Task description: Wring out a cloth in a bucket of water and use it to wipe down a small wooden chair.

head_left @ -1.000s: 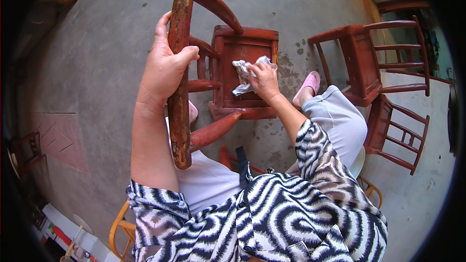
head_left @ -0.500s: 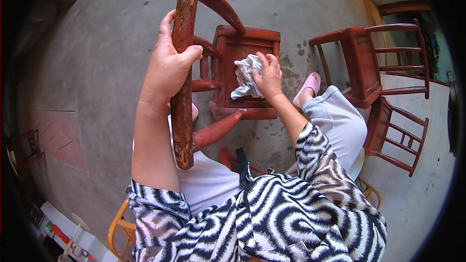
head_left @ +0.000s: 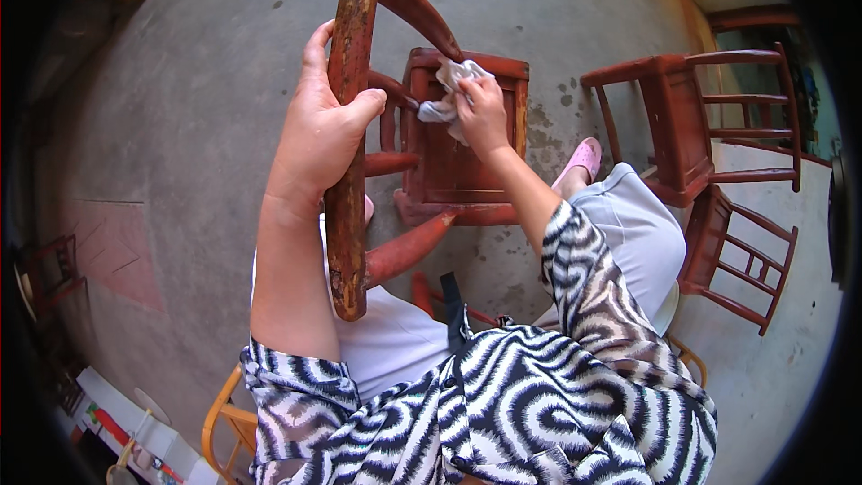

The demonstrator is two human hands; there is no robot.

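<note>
In front of me stands a reddish-brown wooden chair, its worn top rail running upright through the view, close to me. My left hand is wrapped round that rail, thumb on the near side and fingers behind it. A crumpled whitish cloth is bunched in my right hand. That hand presses the cloth near the far edge of the chair seat, beside the lower end of the far curved back post. Part of the cloth hangs loose to the left of my fingers.
Two more red wooden chairs, a larger one and a smaller one, stand at the right. A yellowish chair is at the lower left. Damp spots mark the grey concrete floor. My foot in a pink shoe rests right of the seat.
My right hand has carried the cloth from the middle of the seat to its far edge, by the back post. The left hand keeps its hold on the rail.
</note>
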